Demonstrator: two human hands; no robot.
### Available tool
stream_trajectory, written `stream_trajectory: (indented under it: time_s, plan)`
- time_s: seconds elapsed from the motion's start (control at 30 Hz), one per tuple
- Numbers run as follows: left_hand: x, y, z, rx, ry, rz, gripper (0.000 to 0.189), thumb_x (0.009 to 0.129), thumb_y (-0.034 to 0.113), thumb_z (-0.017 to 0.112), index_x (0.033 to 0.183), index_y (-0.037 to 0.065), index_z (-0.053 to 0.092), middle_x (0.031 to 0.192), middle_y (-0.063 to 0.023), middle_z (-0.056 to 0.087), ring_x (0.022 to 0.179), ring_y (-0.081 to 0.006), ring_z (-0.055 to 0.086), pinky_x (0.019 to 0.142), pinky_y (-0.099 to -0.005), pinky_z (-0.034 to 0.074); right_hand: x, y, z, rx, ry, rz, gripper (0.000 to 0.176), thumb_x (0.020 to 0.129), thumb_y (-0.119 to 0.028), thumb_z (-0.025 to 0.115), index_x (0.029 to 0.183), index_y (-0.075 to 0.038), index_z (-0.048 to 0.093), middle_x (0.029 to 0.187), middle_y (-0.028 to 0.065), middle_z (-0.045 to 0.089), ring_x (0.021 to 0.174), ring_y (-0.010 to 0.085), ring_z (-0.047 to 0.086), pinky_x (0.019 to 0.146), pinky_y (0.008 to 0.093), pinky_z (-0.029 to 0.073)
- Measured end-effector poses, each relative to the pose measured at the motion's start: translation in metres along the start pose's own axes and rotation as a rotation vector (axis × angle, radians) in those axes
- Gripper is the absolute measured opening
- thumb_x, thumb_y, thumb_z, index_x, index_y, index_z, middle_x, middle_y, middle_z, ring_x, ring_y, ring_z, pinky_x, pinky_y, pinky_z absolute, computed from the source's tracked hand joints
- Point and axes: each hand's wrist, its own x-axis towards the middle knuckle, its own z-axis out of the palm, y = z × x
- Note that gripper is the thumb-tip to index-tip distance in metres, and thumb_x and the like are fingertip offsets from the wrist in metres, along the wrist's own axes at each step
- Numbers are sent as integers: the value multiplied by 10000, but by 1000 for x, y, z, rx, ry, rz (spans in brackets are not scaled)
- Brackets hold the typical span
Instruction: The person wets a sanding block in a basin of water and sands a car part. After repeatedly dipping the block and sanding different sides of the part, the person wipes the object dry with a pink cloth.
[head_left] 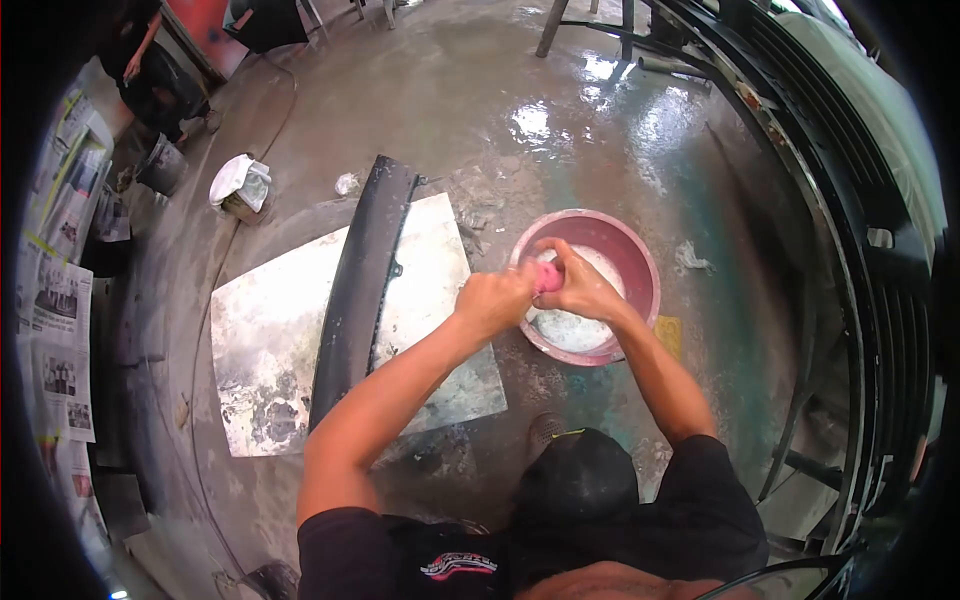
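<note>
Both my hands meet over a round reddish basin (645, 260) that holds whitish, foamy liquid. A small pink cloth or sponge (548, 277) is squeezed between them. My left hand (497, 300) is closed on its left side, at the basin's left rim. On the other side, my right hand (583, 288) curls its fingers and thumb around the pink piece. To the left, a long dark panel (365, 270) lies across a whitish, stained board (270, 330) on the floor.
A bucket with white plastic (240, 185) stands at the upper left, near a dark bucket (162, 165) and a person (150, 70). Newspaper sheets (62, 340) hang at the left. A dark metal frame (800, 170) borders the right. Wet floor shines at the top.
</note>
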Motion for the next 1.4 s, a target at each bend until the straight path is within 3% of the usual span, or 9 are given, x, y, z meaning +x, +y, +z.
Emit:
stream_trajectory:
  time_s: [0.07,0.17,0.23,0.33,0.43,0.53,0.7,1.0,1.4]
  plan:
    - [-3,-4,0,-162,-67,-162,367,851,205,669,1153,13,590,742,-145,659,725,-287,726,550,-395,575,-23,-20,-11,45,-18,-109,770,683,-31,760,1392,-55,463,1197,136,619,1048,241,618,843,362,509]
    - [-8,-15,6,-558,299,-47,365,875,226,664,1167,20,589,644,-76,573,526,-204,637,439,-311,499,-47,-41,-17,-393,240,-613,711,702,-60,709,1383,-65,506,1414,203,496,1346,405,462,1076,514,448]
    - [-7,-2,-43,-1677,-500,-721,281,934,253,617,1102,28,617,626,-27,515,407,-97,462,370,-241,359,-49,-44,-19,-614,263,-787,682,705,-79,721,1358,-67,525,1408,206,501,1335,429,468,1055,549,453]
    - [-17,26,-61,-2172,-810,-592,194,976,271,595,1040,92,636,619,66,423,473,-31,356,395,-211,259,-40,-42,-16,-697,326,-1061,570,716,-124,742,1262,-94,584,1313,188,539,1218,456,544,966,601,492]
    - [-18,51,-57,-2235,-913,-520,158,978,262,609,925,113,614,613,65,418,476,-35,363,407,-214,222,-28,-62,-25,-501,459,-1544,420,751,-139,779,1138,-104,620,978,87,537,763,248,538,633,400,470]
    - [-13,60,-63,-2061,-993,-103,218,962,276,650,819,134,569,616,66,421,485,-37,375,427,-207,249,-27,-87,-33,-732,563,-1626,306,791,-214,814,1023,-104,648,790,11,489,632,161,428,551,327,351]
    - [-5,74,-90,-1765,-780,-410,265,878,265,695,710,138,534,621,47,459,516,-60,428,456,-230,303,-32,-99,-48,-914,531,-1399,396,750,-271,847,643,-131,493,632,-24,386,538,146,394,501,319,283]
    - [26,33,2,-511,-331,-405,257,781,244,648,852,13,735,898,-251,721,824,-382,714,712,-479,551,4,-13,-24,-1099,396,-1004,122,611,-195,707,664,-154,605,631,19,534,570,199,578,605,352,453]
    - [19,10,17,-193,-89,-213,258,770,249,720,903,28,737,844,-194,717,841,-365,718,739,-456,569,-2,-10,0,-983,317,-718,133,661,-129,695,759,-108,607,740,69,633,632,260,646,577,390,472]
